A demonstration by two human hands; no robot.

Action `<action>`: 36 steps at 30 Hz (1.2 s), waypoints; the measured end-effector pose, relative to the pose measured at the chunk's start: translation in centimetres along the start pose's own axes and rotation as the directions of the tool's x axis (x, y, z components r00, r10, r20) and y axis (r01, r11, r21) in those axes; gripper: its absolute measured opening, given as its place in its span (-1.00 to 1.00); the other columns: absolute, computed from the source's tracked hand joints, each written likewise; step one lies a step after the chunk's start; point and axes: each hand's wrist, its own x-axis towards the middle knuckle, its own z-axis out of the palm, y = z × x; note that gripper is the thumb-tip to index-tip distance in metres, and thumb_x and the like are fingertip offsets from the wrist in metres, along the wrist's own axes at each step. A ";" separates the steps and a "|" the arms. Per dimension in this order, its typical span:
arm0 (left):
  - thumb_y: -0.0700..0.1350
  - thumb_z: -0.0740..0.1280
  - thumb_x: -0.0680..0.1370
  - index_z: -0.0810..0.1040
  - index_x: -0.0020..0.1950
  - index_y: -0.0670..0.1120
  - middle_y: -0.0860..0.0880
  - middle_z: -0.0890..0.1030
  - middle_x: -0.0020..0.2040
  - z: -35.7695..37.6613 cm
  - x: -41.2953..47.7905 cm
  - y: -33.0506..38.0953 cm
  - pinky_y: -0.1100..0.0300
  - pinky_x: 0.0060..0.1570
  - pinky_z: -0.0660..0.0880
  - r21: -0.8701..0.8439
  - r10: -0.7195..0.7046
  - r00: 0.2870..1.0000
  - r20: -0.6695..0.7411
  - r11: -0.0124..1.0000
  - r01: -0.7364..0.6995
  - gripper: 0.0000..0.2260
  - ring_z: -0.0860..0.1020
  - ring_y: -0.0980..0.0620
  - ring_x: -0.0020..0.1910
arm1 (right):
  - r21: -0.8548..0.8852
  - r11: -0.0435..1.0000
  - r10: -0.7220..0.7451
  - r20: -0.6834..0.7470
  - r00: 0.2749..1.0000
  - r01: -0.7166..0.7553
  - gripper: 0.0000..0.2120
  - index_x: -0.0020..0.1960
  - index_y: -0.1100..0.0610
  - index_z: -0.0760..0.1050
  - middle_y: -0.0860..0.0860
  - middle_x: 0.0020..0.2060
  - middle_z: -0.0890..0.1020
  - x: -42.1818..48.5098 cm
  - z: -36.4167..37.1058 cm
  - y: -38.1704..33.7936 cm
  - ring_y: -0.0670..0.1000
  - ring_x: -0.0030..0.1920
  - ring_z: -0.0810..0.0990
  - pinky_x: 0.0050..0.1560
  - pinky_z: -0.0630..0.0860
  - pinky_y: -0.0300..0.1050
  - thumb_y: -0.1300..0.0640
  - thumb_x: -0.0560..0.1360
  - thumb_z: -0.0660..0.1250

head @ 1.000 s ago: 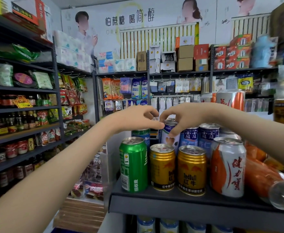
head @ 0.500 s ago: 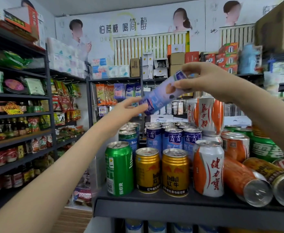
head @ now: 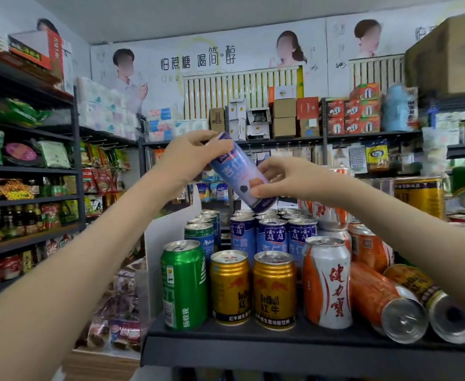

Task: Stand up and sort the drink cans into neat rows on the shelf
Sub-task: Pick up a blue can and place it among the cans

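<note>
A blue drink can hangs tilted in the air above the shelf, top end up to the left. My left hand grips its upper end and my right hand pinches its lower end. Below, on the dark shelf, stand a green can, two gold cans and an orange-white can in the front row. Several blue cans stand in rows behind them. An orange can and a gold can lie on their sides at the front right.
More cans are stacked at the right behind the lying ones. A white divider panel bounds the shelf's left side. Dark racks with snacks and bottles line the aisle at the left. Boxes fill the far top shelf.
The blue can was lifted from the rows by my right hand, then turned over in the air. My left hand now grips its upper end and my right hand has dropped to its lower end.
</note>
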 end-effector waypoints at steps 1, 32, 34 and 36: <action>0.04 0.41 0.45 0.56 -0.04 0.12 0.04 0.61 -0.04 0.0 0.0 0.5 0.06 -0.02 0.53 0.090 0.037 0.998 0.041 0.995 -0.041 -0.88 0.58 0.01 -0.04 | 0.006 1.000 -0.008 -0.002 1.000 0.008 -0.54 0.20 0.00 0.44 -0.08 0.03 0.59 0.0 0.1 0.0 -0.14 0.00 0.57 0.06 0.51 -0.17 -0.12 0.37 0.44; 0.18 0.39 0.43 0.46 0.34 0.02 -0.01 0.43 0.35 4.2 -1.7 -3.0 0.21 0.05 0.32 0.662 -0.197 0.863 0.464 0.725 -0.190 -0.47 0.42 0.02 0.24 | -0.268 0.963 0.007 -0.070 0.998 -0.025 -0.78 0.13 0.01 0.54 -0.08 -0.02 0.61 -4.3 1.8 0.9 -0.15 -0.02 0.56 0.03 0.50 -0.24 0.00 0.51 0.32; 0.19 0.39 0.42 0.46 0.34 0.00 -0.01 0.45 0.33 4.8 -1.6 -3.2 0.21 0.03 0.34 0.693 -0.243 0.826 0.509 0.684 -0.226 -0.46 0.45 0.04 0.15 | -0.261 0.965 0.020 -0.079 0.997 -0.040 -0.79 0.12 0.01 0.54 -0.09 -0.04 0.61 -4.6 1.9 1.5 -0.15 -0.03 0.57 0.05 0.51 -0.21 0.00 0.51 0.31; 0.22 0.39 0.41 0.45 0.35 0.00 -0.01 0.47 0.31 5.2 -1.5 -3.5 0.21 0.02 0.36 0.715 -0.273 0.806 0.525 0.655 -0.244 -0.43 0.47 0.06 0.09 | -0.276 0.959 0.041 -0.064 0.997 -0.058 -0.78 0.13 0.01 0.53 -0.10 -0.04 0.60 -4.8 2.0 1.8 -0.13 -0.01 0.56 0.06 0.51 -0.21 -0.01 0.51 0.30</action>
